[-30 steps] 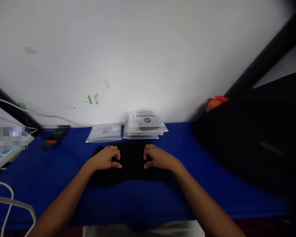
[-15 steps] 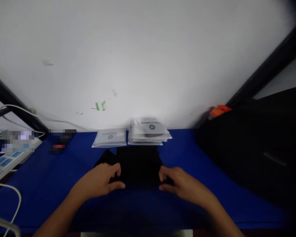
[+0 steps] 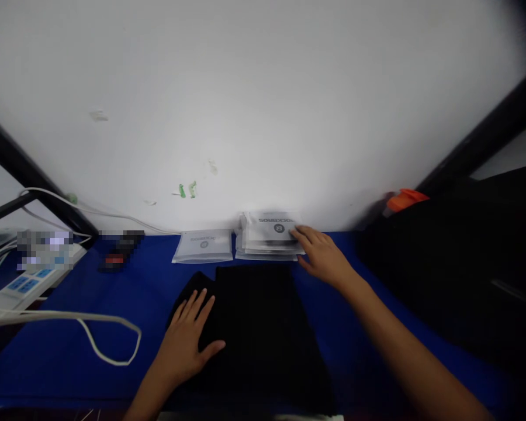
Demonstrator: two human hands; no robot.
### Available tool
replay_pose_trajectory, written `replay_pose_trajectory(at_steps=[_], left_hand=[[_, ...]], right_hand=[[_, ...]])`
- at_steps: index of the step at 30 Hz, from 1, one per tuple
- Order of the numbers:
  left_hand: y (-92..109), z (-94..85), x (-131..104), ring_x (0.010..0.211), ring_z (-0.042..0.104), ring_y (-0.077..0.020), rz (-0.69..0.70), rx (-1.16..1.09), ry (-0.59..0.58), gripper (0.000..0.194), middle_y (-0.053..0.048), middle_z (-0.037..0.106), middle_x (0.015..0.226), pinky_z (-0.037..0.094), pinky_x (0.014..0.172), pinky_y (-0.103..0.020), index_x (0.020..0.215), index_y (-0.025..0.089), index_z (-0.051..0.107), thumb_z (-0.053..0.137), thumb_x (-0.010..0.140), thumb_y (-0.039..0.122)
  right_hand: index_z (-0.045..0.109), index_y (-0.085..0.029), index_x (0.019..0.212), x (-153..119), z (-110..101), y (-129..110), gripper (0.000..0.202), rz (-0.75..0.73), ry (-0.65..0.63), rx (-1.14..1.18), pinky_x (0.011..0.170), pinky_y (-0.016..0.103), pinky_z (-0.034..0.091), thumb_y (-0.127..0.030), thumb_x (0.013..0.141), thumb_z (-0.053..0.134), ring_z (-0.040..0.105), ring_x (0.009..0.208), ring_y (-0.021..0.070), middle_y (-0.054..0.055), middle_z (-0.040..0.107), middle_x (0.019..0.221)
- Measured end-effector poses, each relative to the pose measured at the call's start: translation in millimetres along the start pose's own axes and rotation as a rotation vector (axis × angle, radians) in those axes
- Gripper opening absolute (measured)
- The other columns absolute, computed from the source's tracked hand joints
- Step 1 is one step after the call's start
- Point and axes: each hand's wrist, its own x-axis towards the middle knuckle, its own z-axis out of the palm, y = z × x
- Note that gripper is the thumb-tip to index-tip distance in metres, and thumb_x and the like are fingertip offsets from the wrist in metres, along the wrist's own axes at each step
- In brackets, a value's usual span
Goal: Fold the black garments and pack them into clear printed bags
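A black cloth (image 3: pixel 258 333) lies spread on the blue table. My left hand (image 3: pixel 188 333) rests on its left part, palm down with the fingers spread. Behind the cloth, against the wall, is a stack of pale zip bags (image 3: pixel 267 234) printed with a dark logo. My right hand (image 3: pixel 322 254) is at the right end of that stack, fingertips on the top bag and thumb near its front edge; no bag is lifted. A single similar bag (image 3: pixel 205 245) lies just left of the stack.
A white power strip (image 3: pixel 35 280) and looping white cables (image 3: pixel 109 321) are on the left, beside a blurred dark object (image 3: pixel 123 251). Black fabric (image 3: pixel 456 263) heaps up on the right, with an orange item (image 3: pixel 407 200) behind it.
My right hand has left the cloth and moved up to the bag stack. My left hand has opened flat on the cloth, which now reaches further toward me. The view has shifted slightly.
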Motion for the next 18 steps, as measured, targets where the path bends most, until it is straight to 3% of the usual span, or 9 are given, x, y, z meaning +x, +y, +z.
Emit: replay_pose_trajectory(at_steps=[3, 6, 9, 12, 14, 16, 18], left_hand=[[3, 12.3, -7, 0.145, 0.026, -0.0363, 0.002, 0.087, 0.03, 0.086, -0.012, 0.027, 0.159, 0.032, 0.11, -0.055, 0.155, 0.023, 0.019, 0.05, 0.087, 0.066], [7, 16.8, -8, 0.145, 0.025, -0.0369, -0.005, 0.121, 0.043, 0.086, -0.013, 0.025, 0.159, 0.031, 0.11, -0.056, 0.155, 0.021, 0.016, 0.047, 0.088, 0.065], [5, 14.6, -4, 0.144, 0.026, -0.0379, -0.006, 0.1, 0.033, 0.085, -0.015, 0.027, 0.158, 0.031, 0.109, -0.058, 0.154, 0.022, 0.02, 0.049, 0.088, 0.065], [8, 5.5, 4, 0.14, 0.034, -0.0378, -0.024, 0.004, 0.081, 0.089, -0.017, 0.033, 0.155, 0.036, 0.106, -0.057, 0.154, 0.022, 0.019, 0.055, 0.085, 0.065], [17, -3.9, 9, 0.137, 0.04, -0.035, -0.087, -0.092, 0.246, 0.089, -0.018, 0.035, 0.153, 0.043, 0.103, -0.053, 0.153, 0.022, 0.019, 0.061, 0.084, 0.059], [31, -14.1, 12, 0.134, 0.043, -0.0318, -0.128, -0.153, 0.548, 0.088, -0.018, 0.035, 0.15, 0.047, 0.1, -0.048, 0.151, 0.021, 0.022, 0.069, 0.083, 0.05], [46, -23.4, 14, 0.131, 0.045, -0.03, -0.065, -0.124, 0.828, 0.08, -0.016, 0.04, 0.144, 0.046, 0.1, -0.046, 0.145, 0.023, 0.033, 0.077, 0.079, 0.038]], right_hand=[[0.048, -0.01, 0.134, 14, 17, 8, 0.056, -0.014, 0.011, -0.136, 0.095, 0.044, 0.046, -0.01, 0.078, 0.054, 0.054, 0.12, 0.0326, 0.02, 0.055, 0.135], [0.058, -0.012, 0.121, 22, 21, 8, 0.042, 0.031, 0.059, -0.182, 0.083, 0.039, 0.049, -0.011, 0.079, 0.057, 0.06, 0.102, 0.0301, 0.015, 0.066, 0.117], [0.062, -0.012, 0.112, 28, 15, 5, 0.03, 0.068, 0.089, -0.189, 0.073, 0.036, 0.05, -0.015, 0.082, 0.059, 0.06, 0.096, 0.0298, 0.015, 0.069, 0.105], [0.061, -0.011, 0.113, 26, 1, -11, 0.029, 0.055, 0.191, -0.173, 0.074, 0.035, 0.05, -0.015, 0.085, 0.057, 0.058, 0.098, 0.0288, 0.016, 0.068, 0.107], [0.06, -0.013, 0.117, 16, -11, -34, 0.031, -0.055, 0.343, -0.126, 0.078, 0.035, 0.05, -0.014, 0.086, 0.056, 0.058, 0.097, 0.0265, 0.014, 0.068, 0.109], [0.059, -0.014, 0.119, 3, -21, -66, 0.031, -0.214, 0.475, -0.063, 0.079, 0.034, 0.05, -0.014, 0.089, 0.054, 0.059, 0.092, 0.0242, 0.012, 0.069, 0.107], [0.059, -0.015, 0.119, -13, -25, -99, 0.029, -0.313, 0.476, 0.025, 0.08, 0.034, 0.051, -0.013, 0.091, 0.051, 0.06, 0.09, 0.0226, 0.01, 0.07, 0.104]])
